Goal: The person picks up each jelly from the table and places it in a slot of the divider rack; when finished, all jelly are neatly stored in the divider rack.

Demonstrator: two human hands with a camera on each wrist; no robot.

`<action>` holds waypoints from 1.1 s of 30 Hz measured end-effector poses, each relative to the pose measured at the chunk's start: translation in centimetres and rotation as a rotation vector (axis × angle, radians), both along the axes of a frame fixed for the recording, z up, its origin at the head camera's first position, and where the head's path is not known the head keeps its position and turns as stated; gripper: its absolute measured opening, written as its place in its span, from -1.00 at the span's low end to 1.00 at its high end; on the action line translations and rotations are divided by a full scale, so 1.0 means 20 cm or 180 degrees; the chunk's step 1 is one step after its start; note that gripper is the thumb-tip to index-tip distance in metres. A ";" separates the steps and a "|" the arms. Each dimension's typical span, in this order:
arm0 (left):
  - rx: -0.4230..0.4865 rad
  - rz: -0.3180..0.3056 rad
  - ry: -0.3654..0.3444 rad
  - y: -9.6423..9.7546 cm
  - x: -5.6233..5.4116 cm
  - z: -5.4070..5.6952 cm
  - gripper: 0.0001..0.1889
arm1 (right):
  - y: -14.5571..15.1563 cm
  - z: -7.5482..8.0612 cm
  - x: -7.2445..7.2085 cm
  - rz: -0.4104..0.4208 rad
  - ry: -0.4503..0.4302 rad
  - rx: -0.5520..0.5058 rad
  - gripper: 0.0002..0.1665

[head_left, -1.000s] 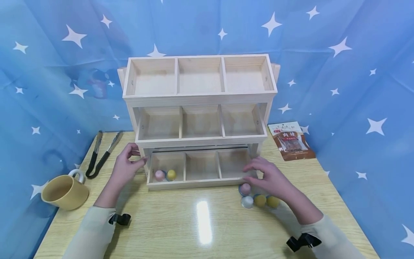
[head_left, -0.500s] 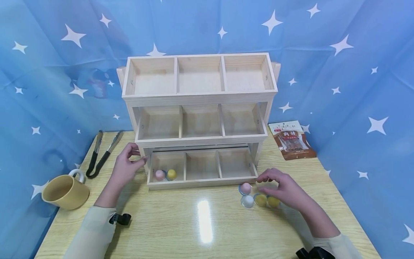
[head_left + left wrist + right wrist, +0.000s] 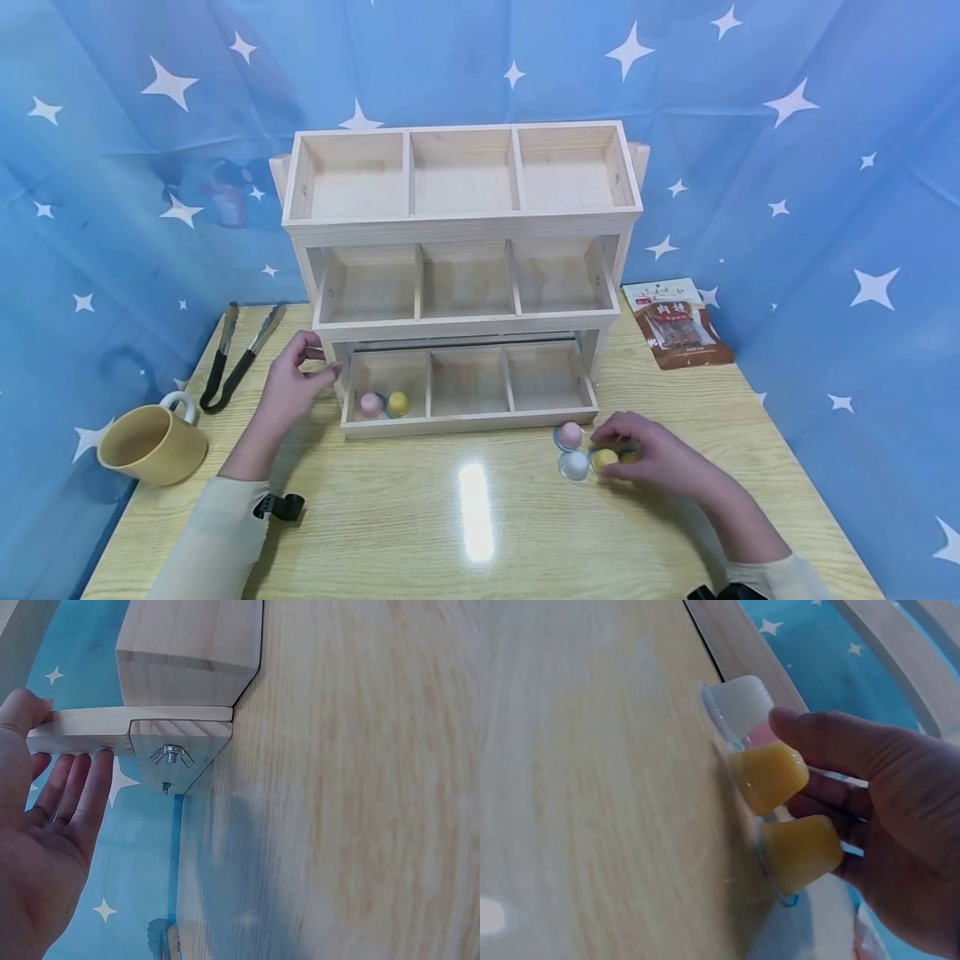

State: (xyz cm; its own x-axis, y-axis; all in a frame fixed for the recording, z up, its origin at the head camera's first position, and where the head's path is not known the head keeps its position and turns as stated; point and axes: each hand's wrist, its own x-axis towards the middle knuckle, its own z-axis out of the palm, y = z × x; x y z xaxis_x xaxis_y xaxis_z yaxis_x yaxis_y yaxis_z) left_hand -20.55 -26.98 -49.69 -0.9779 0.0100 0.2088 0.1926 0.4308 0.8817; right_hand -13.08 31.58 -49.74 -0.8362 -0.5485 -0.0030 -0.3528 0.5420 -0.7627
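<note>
My left hand (image 3: 294, 385) holds the left leg (image 3: 82, 727) of a three-tier wooden rack (image 3: 465, 229), thumb on one side and fingers on the other. My right hand (image 3: 656, 450) is lowered over the small jelly cups on the table, fingers apart and bent around the yellow ones. In the right wrist view the thumb is beside the nearer yellow jelly cup (image 3: 771, 778), and another yellow jelly cup (image 3: 802, 853) is near the palm. A white jelly cup (image 3: 573, 466) and a pink jelly cup (image 3: 570, 436) stand just left of this hand.
The bottom tier's left compartment holds a pink jelly cup (image 3: 371, 406) and a yellow one (image 3: 397, 404). Left of the rack lie black-handled tongs (image 3: 236, 367) and a yellow mug (image 3: 152, 444). A brown snack packet (image 3: 678, 327) lies at the right, before a blue starry cloth (image 3: 795, 208).
My right hand has moved from the bottom tier's right end down and rightward to the yellow jelly cups. My left hand has stayed on the rack's leg.
</note>
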 end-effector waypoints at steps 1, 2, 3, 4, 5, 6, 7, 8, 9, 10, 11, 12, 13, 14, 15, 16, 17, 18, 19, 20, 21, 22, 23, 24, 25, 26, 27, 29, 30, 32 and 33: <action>-0.0002 -0.0008 0.0007 0.00 0.00 0.00 -0.64 | 0.00 0.00 0.00 0.0014 -0.0010 0.0023 -0.57; 0.0005 -0.0009 0.0008 0.00 0.00 0.00 -0.64 | 0.00 -0.01 0.01 0.0022 -0.0020 0.0034 -0.57; 0.0013 -0.0010 0.0007 0.00 0.00 0.00 -0.64 | 0.00 -0.01 0.01 0.0024 -0.0045 0.0041 -0.57; 0.0026 -0.0005 -0.0002 0.00 0.00 0.00 -0.64 | 0.00 -0.01 0.01 0.0029 -0.0046 0.0058 -0.57; 0.0023 -0.0007 -0.0001 0.00 0.00 0.00 -0.65 | 0.00 -0.01 0.01 0.0029 -0.0059 0.0062 -0.57; 0.0017 -0.0007 -0.0001 0.00 0.00 0.00 -0.65 | 0.00 -0.01 0.01 0.0027 -0.0072 0.0066 -0.57; 0.0009 -0.0008 0.0001 0.00 0.00 0.00 -0.65 | 0.00 -0.01 0.01 0.0029 -0.0073 0.0073 -0.57; 0.0016 -0.0005 -0.0006 0.00 0.00 0.00 -0.66 | 0.00 -0.02 0.02 0.0030 -0.0065 0.0084 -0.57; 0.0007 -0.0007 -0.0004 -0.01 0.00 -0.01 -0.66 | 0.00 -0.02 0.02 0.0036 -0.0044 0.0098 -0.57; 0.0004 -0.0009 -0.0004 -0.01 -0.01 -0.01 -0.66 | 0.00 -0.02 0.02 0.0046 -0.0003 0.0116 -0.58; -0.0003 -0.0017 0.0000 -0.01 0.00 0.00 -0.66 | 0.00 -0.03 0.02 0.0053 0.0038 0.0146 -0.59; -0.0006 -0.0018 -0.0001 -0.01 0.00 0.00 -0.66 | 0.00 -0.03 0.02 0.0057 0.0079 0.0181 -0.60; -0.0009 -0.0019 -0.0001 -0.01 0.00 0.00 -0.66 | -0.01 -0.04 0.02 0.0059 0.0122 0.0216 -0.61; -0.0012 -0.0020 -0.0001 -0.01 0.00 0.00 -0.66 | -0.01 -0.04 0.02 0.0058 0.0157 0.0246 -0.62; -0.0014 -0.0019 -0.0001 0.00 0.00 0.00 -0.67 | -0.01 -0.05 0.02 0.0055 0.0189 0.0271 -0.64; -0.0011 -0.0019 -0.0002 0.00 0.00 0.00 -0.67 | -0.01 -0.05 0.02 0.0047 0.0209 0.0296 -0.64; -0.0015 -0.0016 -0.0002 0.00 0.00 0.00 -0.67 | -0.01 -0.05 0.02 0.0039 0.0222 0.0317 -0.65; -0.0008 -0.0012 -0.0006 0.00 0.00 0.00 -0.67 | -0.02 -0.05 0.02 0.0031 0.0236 0.0314 -0.66; -0.0004 -0.0012 -0.0008 0.00 0.00 0.00 -0.67 | -0.02 -0.05 0.02 0.0017 0.0246 0.0308 -0.66; -0.0001 -0.0014 -0.0009 0.00 0.00 0.01 -0.67 | -0.02 -0.05 0.02 0.0000 0.0258 0.0295 -0.67; 0.0008 -0.0017 -0.0013 0.00 0.00 0.01 -0.67 | -0.02 -0.04 0.02 -0.0016 0.0279 0.0284 -0.67; 0.0008 -0.0020 -0.0015 0.00 0.00 0.01 -0.66 | -0.02 -0.04 0.02 -0.0035 0.0296 0.0273 -0.67; 0.0010 -0.0022 -0.0014 0.00 0.00 0.00 -0.66 | -0.03 -0.03 0.02 -0.0055 0.0310 0.0266 -0.66; 0.0011 -0.0024 -0.0013 0.00 0.00 0.00 -0.66 | -0.03 -0.03 0.01 -0.0070 0.0348 0.0249 -0.65; 0.0012 -0.0025 -0.0012 0.00 0.00 0.00 -0.66 | -0.03 -0.02 0.01 -0.0086 0.0376 0.0220 -0.65; 0.0009 -0.0024 -0.0007 0.00 0.00 0.00 -0.66 | -0.03 -0.01 0.01 -0.0094 0.0423 0.0177 -0.64; 0.0006 -0.0023 -0.0003 0.00 0.00 0.00 -0.66 | -0.03 -0.01 0.01 -0.0091 0.0469 0.0127 -0.63; -0.0001 -0.0021 0.0002 0.00 0.00 0.00 -0.66 | -0.04 0.00 0.01 -0.0098 0.0589 0.0043 -0.61; -0.0008 -0.0018 0.0003 0.00 0.00 0.00 -0.66 | -0.04 0.01 0.00 -0.0100 0.0653 -0.0005 -0.60; -0.0012 -0.0017 -0.0001 0.00 -0.01 0.00 -0.66 | -0.05 0.02 0.00 -0.0124 0.0730 -0.0072 -0.58; -0.0015 -0.0019 -0.0005 0.00 -0.01 0.00 -0.66 | -0.05 0.02 0.00 -0.0146 0.0768 -0.0079 -0.58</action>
